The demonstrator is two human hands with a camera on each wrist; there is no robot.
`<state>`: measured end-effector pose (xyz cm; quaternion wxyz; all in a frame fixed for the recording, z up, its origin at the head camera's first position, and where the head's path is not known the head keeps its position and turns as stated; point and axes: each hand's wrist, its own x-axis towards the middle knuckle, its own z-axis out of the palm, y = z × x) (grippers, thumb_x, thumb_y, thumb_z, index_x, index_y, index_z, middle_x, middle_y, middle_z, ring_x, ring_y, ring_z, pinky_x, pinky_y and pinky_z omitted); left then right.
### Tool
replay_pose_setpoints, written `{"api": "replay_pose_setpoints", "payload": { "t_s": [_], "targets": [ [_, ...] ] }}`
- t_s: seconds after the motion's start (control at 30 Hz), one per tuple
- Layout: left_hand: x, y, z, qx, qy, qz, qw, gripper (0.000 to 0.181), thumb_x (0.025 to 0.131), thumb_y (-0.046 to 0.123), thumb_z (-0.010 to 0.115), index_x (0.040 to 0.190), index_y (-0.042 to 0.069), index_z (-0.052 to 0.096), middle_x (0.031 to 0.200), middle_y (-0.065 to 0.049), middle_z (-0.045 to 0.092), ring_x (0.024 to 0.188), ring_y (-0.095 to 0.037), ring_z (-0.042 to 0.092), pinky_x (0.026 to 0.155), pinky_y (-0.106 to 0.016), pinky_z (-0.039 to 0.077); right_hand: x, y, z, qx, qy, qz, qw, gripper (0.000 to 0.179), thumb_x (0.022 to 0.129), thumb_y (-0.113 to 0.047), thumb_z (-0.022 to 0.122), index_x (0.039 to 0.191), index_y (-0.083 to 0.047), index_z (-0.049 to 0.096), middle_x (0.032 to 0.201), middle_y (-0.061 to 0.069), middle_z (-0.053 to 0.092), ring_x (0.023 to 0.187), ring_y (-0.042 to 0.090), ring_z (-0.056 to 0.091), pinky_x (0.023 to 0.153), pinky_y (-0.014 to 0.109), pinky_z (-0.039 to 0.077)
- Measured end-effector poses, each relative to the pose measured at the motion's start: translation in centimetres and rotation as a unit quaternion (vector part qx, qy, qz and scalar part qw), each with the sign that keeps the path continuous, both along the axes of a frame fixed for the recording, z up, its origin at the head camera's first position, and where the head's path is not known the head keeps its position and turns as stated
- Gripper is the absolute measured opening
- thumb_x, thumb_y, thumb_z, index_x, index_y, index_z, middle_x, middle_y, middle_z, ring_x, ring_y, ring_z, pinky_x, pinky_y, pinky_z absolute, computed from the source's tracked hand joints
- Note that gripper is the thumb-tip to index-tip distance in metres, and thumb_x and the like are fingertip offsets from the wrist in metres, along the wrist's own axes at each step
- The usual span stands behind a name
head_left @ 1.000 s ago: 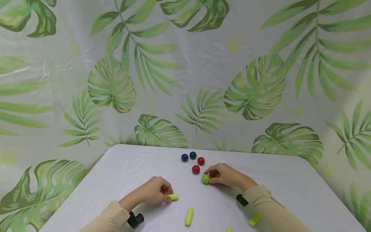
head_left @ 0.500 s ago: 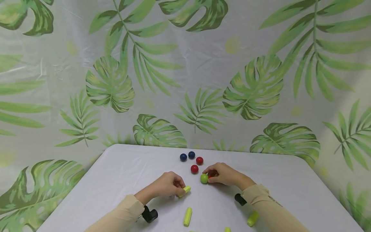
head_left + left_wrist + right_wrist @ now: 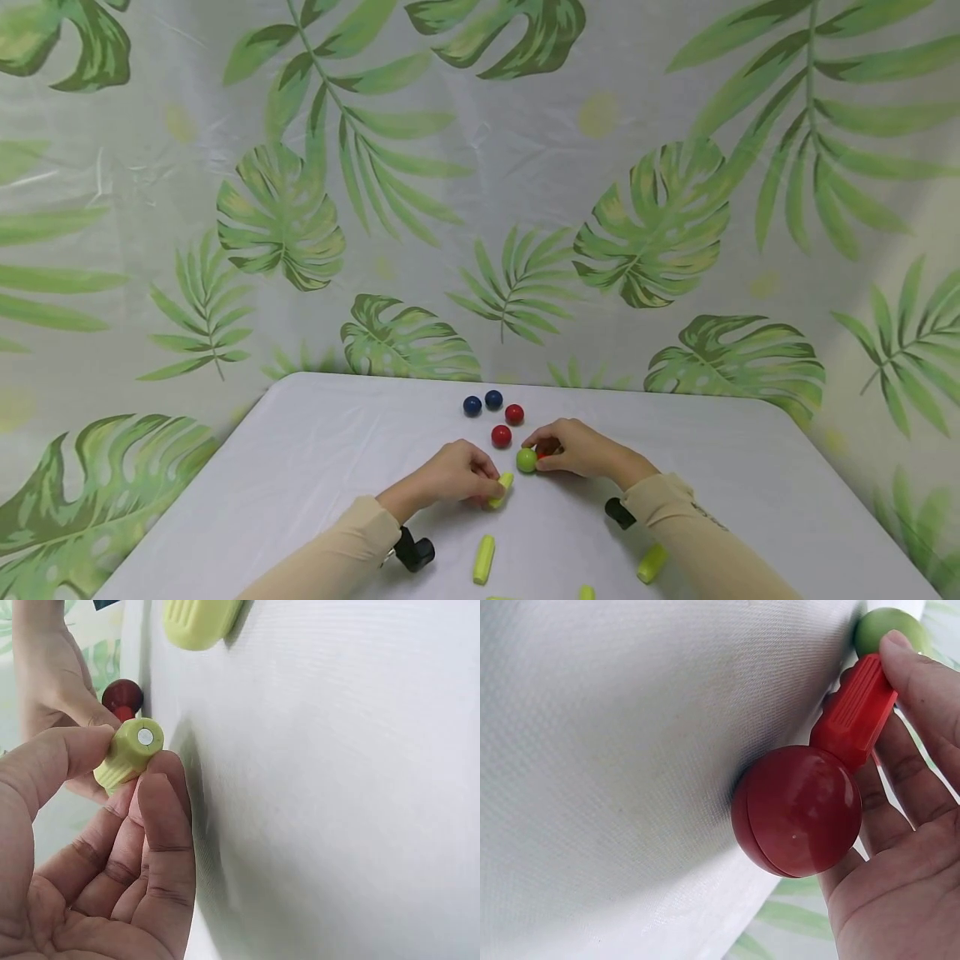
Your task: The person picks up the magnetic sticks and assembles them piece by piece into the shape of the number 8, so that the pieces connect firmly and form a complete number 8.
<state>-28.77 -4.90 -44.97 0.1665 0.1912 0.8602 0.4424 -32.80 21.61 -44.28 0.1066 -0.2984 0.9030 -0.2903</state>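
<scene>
My left hand (image 3: 461, 472) pinches a yellow-green magnetic building rod (image 3: 127, 754) between thumb and fingertips; a round silvery disc shows in the end facing the left wrist camera. Just to its right, my right hand (image 3: 576, 448) holds a fluted red rod (image 3: 855, 712) by thumb and fingers. A dark red ball (image 3: 799, 810) sits on one end of that rod, and a green ball (image 3: 527, 460) on the other, with the thumb tip against it. In the head view the hand mostly hides the red rod. The left hand's rod is close to the green ball, slightly nearer me.
Two red balls (image 3: 501, 436) and two dark blue balls (image 3: 472, 406) lie farther back on the white table (image 3: 337, 433). Nearer me are loose yellow-green rods (image 3: 483, 559), one beside the right forearm (image 3: 652, 564). A leaf-patterned curtain (image 3: 405, 208) hangs behind the table.
My left hand has carried its yellow-green rod right and slightly away from me, toward the green ball, turning the rod's far end upward in view. The right hand stays nearly still.
</scene>
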Motion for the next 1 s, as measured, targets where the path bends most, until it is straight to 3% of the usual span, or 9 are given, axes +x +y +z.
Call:
{"api": "replay_pose_setpoints", "payload": {
  "t_s": [0.2, 0.63, 1.0],
  "targets": [
    [-0.1, 0.9, -0.5, 0.016, -0.02, 0.023, 0.9994, 0.011, 0.089, 0.018, 0.087, 0.087, 0.01, 0.08, 0.073, 0.002, 0.073, 0.063, -0.008, 0.066, 0.064, -0.024, 0.059, -0.1, 0.0, -0.1, -0.001, 0.006, 0.005, 1.0, 0.029, 0.096, -0.011, 0.08, 0.125, -0.008, 0.078, 0.103, -0.005, 0.078, 0.09, 0.004, 0.063, 0.083, 0.021, 0.054],
    [0.1, 2.7, -0.7, 0.052, -0.076, 0.066, 0.9935, 0.014, 0.088, 0.018, 0.089, 0.085, 0.007, 0.082, 0.07, -0.004, 0.078, 0.057, -0.006, 0.07, 0.062, -0.021, 0.059, -0.1, 0.1, -0.2, -0.006, 0.005, 0.008, 0.9999, 0.028, 0.097, -0.01, 0.079, 0.124, -0.006, 0.078, 0.105, -0.003, 0.079, 0.091, 0.003, 0.065, 0.084, 0.022, 0.055],
    [0.2, 3.2, -0.7, 0.059, -0.081, 0.077, 0.992, 0.015, 0.089, 0.019, 0.089, 0.086, 0.006, 0.082, 0.071, -0.004, 0.078, 0.058, -0.006, 0.071, 0.061, -0.019, 0.058, -0.1, 0.1, -0.2, -0.004, 0.001, 0.004, 1.0, 0.027, 0.097, -0.01, 0.08, 0.124, -0.006, 0.078, 0.104, -0.003, 0.078, 0.09, 0.003, 0.064, 0.083, 0.02, 0.054]
  ]
}}
